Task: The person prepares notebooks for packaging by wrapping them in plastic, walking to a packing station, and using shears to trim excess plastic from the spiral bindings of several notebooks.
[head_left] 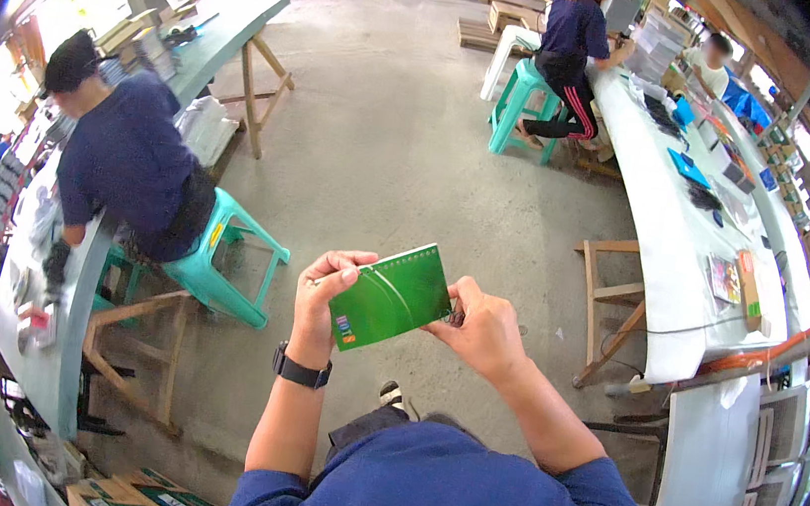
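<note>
A green notepad (390,299) with a row of punched holes along its top edge is held up in front of my body, tilted so its right side sits higher. My left hand (323,289) is closed on its left side, with the thumb on the cover. At its right edge my right hand (484,330) is closed, thumb and forefinger bent round a small dark coil-like thing (457,316). The thumb tip reaches the notepad's lower right corner. Part of the coil-like thing is hidden by the fingers. A dark watch (301,369) is on my left wrist.
A person (137,152) sits on a teal stool (230,253) at the left workbench (78,316). Another person (571,42) sits at the long white table (644,215) on the right, with a third person (711,68) beyond. Cartons (147,499) stand at the lower left.
</note>
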Available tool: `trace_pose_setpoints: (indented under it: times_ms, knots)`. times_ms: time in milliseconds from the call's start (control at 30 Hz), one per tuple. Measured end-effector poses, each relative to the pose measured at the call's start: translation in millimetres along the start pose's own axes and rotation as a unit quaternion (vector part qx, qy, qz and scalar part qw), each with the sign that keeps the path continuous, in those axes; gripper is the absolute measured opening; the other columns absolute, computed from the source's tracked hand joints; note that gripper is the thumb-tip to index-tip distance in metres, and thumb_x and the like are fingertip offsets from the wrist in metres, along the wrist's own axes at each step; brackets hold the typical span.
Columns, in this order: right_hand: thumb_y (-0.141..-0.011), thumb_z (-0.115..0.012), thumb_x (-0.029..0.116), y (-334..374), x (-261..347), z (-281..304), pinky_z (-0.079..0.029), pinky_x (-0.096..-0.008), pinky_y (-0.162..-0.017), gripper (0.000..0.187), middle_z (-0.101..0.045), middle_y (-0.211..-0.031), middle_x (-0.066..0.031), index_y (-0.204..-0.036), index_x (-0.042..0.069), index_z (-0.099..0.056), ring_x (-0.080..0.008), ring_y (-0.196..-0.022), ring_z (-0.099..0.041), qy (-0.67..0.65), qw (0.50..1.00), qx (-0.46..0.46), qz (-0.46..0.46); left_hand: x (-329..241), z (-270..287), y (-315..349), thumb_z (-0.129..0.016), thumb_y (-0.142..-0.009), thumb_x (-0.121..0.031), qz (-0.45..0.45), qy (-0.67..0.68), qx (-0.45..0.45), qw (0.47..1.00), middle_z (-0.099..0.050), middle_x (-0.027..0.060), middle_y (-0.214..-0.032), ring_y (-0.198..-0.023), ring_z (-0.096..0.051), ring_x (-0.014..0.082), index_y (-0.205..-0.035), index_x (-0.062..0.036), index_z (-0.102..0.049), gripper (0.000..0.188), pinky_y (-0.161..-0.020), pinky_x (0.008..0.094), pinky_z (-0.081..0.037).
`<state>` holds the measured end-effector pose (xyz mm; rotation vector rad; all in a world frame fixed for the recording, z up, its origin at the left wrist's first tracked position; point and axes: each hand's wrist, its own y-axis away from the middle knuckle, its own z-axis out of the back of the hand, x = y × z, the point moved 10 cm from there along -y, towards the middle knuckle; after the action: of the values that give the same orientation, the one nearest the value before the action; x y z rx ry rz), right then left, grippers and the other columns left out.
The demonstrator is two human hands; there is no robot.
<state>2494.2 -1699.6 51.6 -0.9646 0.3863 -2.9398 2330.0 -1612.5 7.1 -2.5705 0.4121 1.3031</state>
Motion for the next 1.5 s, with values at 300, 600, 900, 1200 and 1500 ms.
trace_pose_setpoints:
  times_ms: [300, 600, 900, 1200, 1500]
  knots:
    - [-0.072, -0.072, 0.039, -271, -105, -15, -0.046, -0.0372, -0.052, 0.044, -0.056, -0.059, -0.0099, -0.085, 0.005, -0.050, -0.0289, -0.058, -0.059, -0.016, 1.000, -0.023, -0.014, -1, 14, -303, -0.058, -0.075, -0.001, 0.001, -0.078, 0.043, 0.996, -0.064, 0.0163, -0.102, -0.091, -0.063, 0.0184, -0.120, 0.0028, -0.051, 0.045, -0.082, 0.0300, -0.051]
    - [-0.076, -0.073, 0.017, -582, -207, -74, -0.040, -0.0188, -0.054, 0.031, -0.057, -0.073, 0.0041, -0.101, 0.002, -0.063, -0.0031, -0.064, -0.050, -0.409, 0.897, 0.155, -0.066, -30, 88, -570, -0.059, -0.075, 0.002, -0.024, -0.158, -0.042, 0.986, -0.065, 0.0175, -0.101, -0.091, -0.063, 0.0180, -0.119, 0.0033, -0.052, 0.045, -0.082, 0.0286, -0.051]
    - [-0.081, -0.067, 0.008, -899, -291, -136, -0.037, -0.0199, -0.054, 0.012, -0.058, -0.072, 0.0017, -0.090, 0.000, -0.064, -0.0042, -0.060, -0.045, -0.468, 0.872, 0.123, -0.071, -54, 139, -871, -0.067, -0.077, -0.011, -0.190, -0.476, -0.032, 0.858, -0.065, 0.0116, -0.103, -0.097, -0.062, 0.0220, -0.118, -0.0037, -0.055, 0.043, -0.088, 0.0346, -0.046]
    - [-0.082, -0.063, 0.009, -1180, -340, -117, -0.036, -0.0216, -0.057, 0.010, -0.052, -0.079, -0.0004, -0.089, 0.002, -0.059, -0.0069, -0.063, -0.043, -0.360, 0.932, 0.018, 0.034, -63, 122, -1172, -0.069, -0.070, -0.006, -0.266, -0.584, 0.096, 0.761, -0.063, 0.0053, -0.082, -0.077, -0.057, 0.0223, -0.089, -0.0092, -0.068, 0.019, -0.071, 0.0326, -0.044]
    - [-0.080, -0.068, 0.008, -1474, -355, -144, -0.044, -0.0264, -0.063, 0.015, -0.054, -0.084, -0.0044, -0.090, 0.005, -0.058, -0.0121, -0.071, -0.053, -0.313, 0.932, 0.080, 0.164, -105, 174, -1421, -0.067, -0.061, -0.005, -0.458, -0.668, 0.032, 0.586, -0.062, -0.0032, -0.087, -0.078, -0.056, 0.0132, -0.091, -0.0124, -0.069, 0.031, -0.069, 0.0299, -0.041]
